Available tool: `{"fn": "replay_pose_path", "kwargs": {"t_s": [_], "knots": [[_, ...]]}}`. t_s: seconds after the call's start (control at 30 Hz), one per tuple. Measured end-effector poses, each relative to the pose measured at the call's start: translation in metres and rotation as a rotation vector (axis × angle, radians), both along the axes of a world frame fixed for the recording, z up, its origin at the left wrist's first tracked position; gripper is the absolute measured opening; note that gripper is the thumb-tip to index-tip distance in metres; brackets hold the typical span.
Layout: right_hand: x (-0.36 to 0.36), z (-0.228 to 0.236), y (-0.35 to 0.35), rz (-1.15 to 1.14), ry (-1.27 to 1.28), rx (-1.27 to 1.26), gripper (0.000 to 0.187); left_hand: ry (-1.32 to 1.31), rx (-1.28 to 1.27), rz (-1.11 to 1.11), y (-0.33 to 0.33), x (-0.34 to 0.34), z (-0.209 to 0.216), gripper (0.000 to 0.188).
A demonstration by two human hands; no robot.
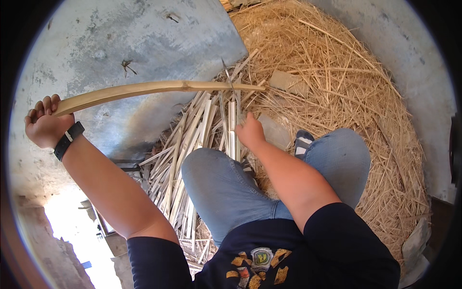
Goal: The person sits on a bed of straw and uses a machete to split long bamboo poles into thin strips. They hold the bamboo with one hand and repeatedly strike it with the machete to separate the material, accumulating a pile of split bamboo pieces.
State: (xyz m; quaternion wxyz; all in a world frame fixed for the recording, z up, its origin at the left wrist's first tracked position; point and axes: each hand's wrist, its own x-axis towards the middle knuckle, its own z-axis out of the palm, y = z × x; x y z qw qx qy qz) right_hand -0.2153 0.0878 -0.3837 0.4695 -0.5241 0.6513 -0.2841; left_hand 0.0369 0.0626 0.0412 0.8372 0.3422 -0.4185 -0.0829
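At the far left my left hand (48, 120) is closed round one end of a long, pale bamboo strip (144, 88). The strip runs across to the right, bows slightly upward, and shows a node near its far part. My right hand (250, 131), in front of my knees, is closed round the handle of a thin-bladed knife (227, 71); the handle is mostly hidden by my fingers. Its blade points up and crosses the strip close to the strip's right end. Whether the edge bites into the bamboo, I cannot tell.
Split bamboo strips (180, 139) lie in a pile left of my knees. Loose shavings (380, 115) cover the floor to the right, with a flat stone or brick (289, 83) among them. A weathered grey wall (139, 43) rises at the upper left, another wall (409, 53) at right.
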Motion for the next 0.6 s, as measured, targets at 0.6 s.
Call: {"fn": "replay_pose_path", "kwargs": {"t_s": [0.6], "knots": [[0.008,-0.029,0.010,0.005,0.015,-0.067,0.039,-0.051,0.030,-0.008,-0.004,0.021,-0.001,0.017]]}}
